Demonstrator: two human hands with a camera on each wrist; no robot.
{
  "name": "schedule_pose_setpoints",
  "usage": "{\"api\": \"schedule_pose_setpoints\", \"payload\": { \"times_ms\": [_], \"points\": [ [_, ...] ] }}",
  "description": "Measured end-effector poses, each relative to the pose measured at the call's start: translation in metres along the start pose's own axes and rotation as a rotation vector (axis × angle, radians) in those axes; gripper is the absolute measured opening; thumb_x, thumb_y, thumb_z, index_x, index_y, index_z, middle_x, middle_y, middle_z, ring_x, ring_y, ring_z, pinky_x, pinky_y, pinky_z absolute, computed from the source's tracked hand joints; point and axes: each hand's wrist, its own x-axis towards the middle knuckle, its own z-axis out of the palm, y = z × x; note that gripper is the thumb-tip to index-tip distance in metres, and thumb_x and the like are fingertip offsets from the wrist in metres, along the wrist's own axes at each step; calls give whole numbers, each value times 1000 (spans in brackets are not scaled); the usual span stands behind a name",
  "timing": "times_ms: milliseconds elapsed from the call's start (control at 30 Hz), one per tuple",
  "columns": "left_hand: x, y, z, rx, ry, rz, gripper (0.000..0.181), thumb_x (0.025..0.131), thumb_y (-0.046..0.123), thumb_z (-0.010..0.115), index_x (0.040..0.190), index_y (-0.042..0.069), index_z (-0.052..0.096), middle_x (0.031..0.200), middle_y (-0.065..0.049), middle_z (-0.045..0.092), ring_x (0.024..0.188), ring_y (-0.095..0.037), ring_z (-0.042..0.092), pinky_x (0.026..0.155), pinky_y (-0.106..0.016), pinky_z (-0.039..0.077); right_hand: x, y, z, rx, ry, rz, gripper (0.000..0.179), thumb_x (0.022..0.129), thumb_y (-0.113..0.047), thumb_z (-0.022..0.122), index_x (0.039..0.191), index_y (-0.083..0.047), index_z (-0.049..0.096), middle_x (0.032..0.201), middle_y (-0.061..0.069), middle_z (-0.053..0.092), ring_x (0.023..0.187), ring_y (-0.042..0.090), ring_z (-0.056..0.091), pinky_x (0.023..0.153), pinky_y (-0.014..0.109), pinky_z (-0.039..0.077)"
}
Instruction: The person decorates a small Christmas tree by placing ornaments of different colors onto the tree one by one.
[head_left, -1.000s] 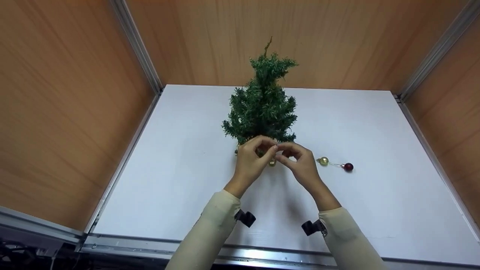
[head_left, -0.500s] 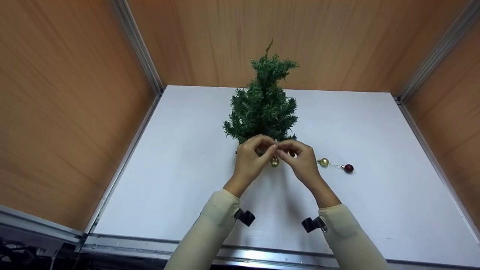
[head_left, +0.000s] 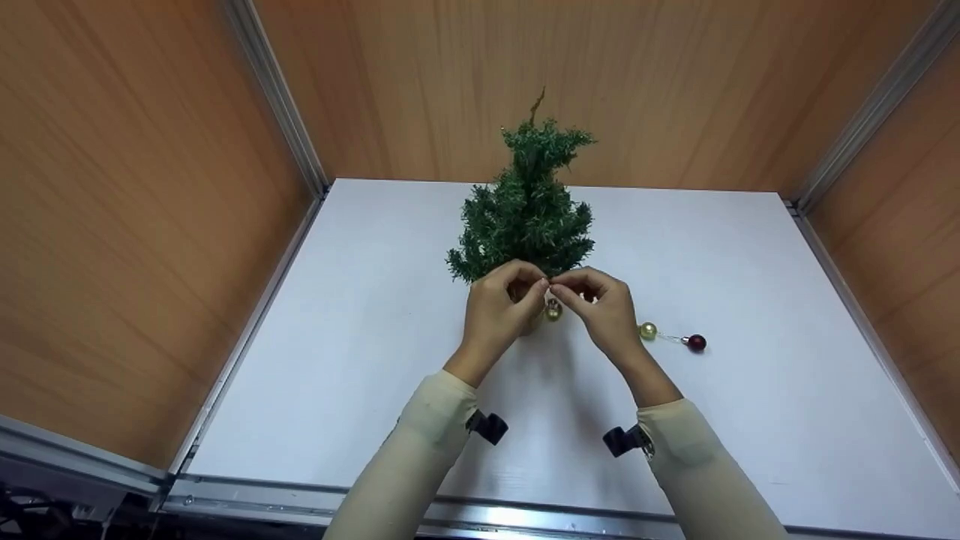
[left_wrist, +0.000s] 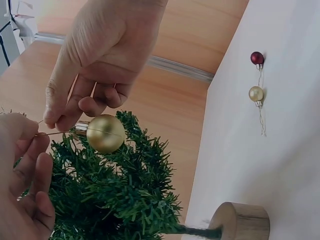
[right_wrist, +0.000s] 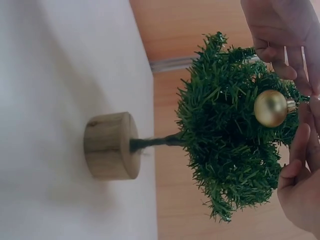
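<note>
A small gold bauble (head_left: 553, 310) hangs below the fingertips of both hands, in front of a green artificial Christmas tree (head_left: 529, 210). Its thin string (left_wrist: 55, 133) runs from the metal cap up to the fingers, clearest in the left wrist view. With thumb and index finger my left hand (head_left: 499, 307) pinches that string. Right beside it, my right hand (head_left: 606, 311) pinches the string too, fingertips nearly meeting the left ones. Behind the hands the lower branches are partly hidden in the head view. A round wooden base (right_wrist: 109, 147) carries the tree's thin trunk.
On the white table (head_left: 330, 360), to the right of the hands, lie another gold bauble (head_left: 648, 331) and a dark red bauble (head_left: 696, 343), each with a string. Wood-grain panels (head_left: 420, 90) enclose the back and sides. A metal rail (head_left: 517, 514) runs along the front edge.
Both hands have risen a little toward the tree, still pinching the string. The hanging gold bauble shows more fully between them. The whole scene has shifted slightly down in the head view.
</note>
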Motion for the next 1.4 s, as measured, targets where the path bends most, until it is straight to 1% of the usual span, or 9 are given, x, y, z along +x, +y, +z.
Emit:
{"api": "schedule_pose_setpoints", "payload": {
  "times_ms": [200,400,500,633,733,1000,1233,1400],
  "points": [
    [5,-2,-1,23,1,-9,7,86,25,62,85,18,63,75,12,57,60,-3,49,53,-20,42,6,0,1,10,15,2,14,84,-15,65,90,-3,67,86,5,64,67,20,50,58,28,38],
    [9,-4,0,40,14,-28,7,86,26,62,85,20,63,74,12,57,59,-5,50,53,-20,42,10,-1,1,23,31,13,15,83,-15,65,90,-1,66,84,6,64,67,22,52,58,31,41],
    [11,-4,1,73,26,-29,6,85,26,62,84,20,63,74,13,56,60,-4,51,53,-20,42,12,0,2,27,37,17,15,83,-14,65,90,0,66,83,8,64,67,23,53,58,29,42],
    [12,-5,1,146,46,-23,6,85,26,62,84,20,63,74,12,56,61,-4,51,54,-18,41,15,1,4,36,47,29,15,84,-12,64,90,2,65,83,10,64,68,23,55,57,24,44],
    [12,-5,2,190,57,-21,6,85,25,62,84,20,63,75,12,56,62,-5,52,55,-17,41,16,0,5,45,52,40,15,84,-12,64,90,2,65,84,11,64,68,23,56,57,23,44],
    [13,-7,2,262,89,-29,6,85,25,61,83,20,64,76,11,58,62,-2,52,54,-17,41,17,-2,8,27,70,51,13,84,-11,63,90,1,65,82,11,63,65,24,53,54,22,42],
    [12,-8,3,334,91,-20,7,86,27,60,85,22,64,75,12,57,61,-1,51,52,-18,40,18,-2,10,-1,77,57,12,84,-8,63,90,2,65,83,9,63,67,24,55,56,22,44],
    [11,-8,3,355,91,-12,6,85,26,60,84,22,64,74,12,57,60,0,49,52,-18,39,16,-2,10,-24,81,62,11,84,-9,64,89,1,65,81,8,64,67,23,54,57,23,43]
  ]
}}
